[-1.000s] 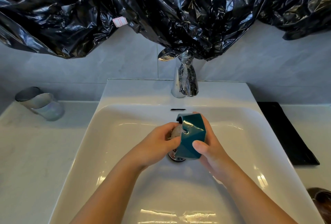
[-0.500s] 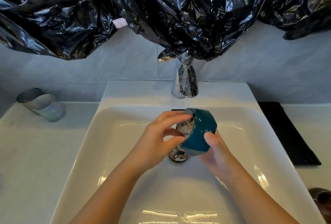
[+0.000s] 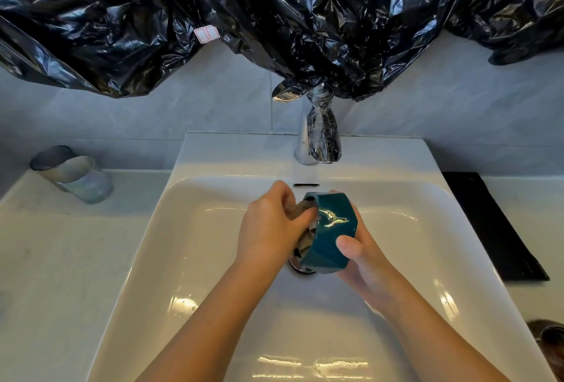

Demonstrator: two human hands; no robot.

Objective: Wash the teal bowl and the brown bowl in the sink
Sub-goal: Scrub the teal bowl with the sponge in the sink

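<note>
Your left hand (image 3: 268, 226) curls round a brownish scrub pad (image 3: 300, 209) and pushes it into the teal bowl (image 3: 331, 235), tipped sideways over the sink (image 3: 183, 259) drain so its mouth faces the pad. Your right hand (image 3: 366, 262) cups the bowl's outside, thumb on the wall, bracing it. Brown bowl (image 3: 549, 342) sits far right on the surface (image 3: 546, 229), likely next.
</note>
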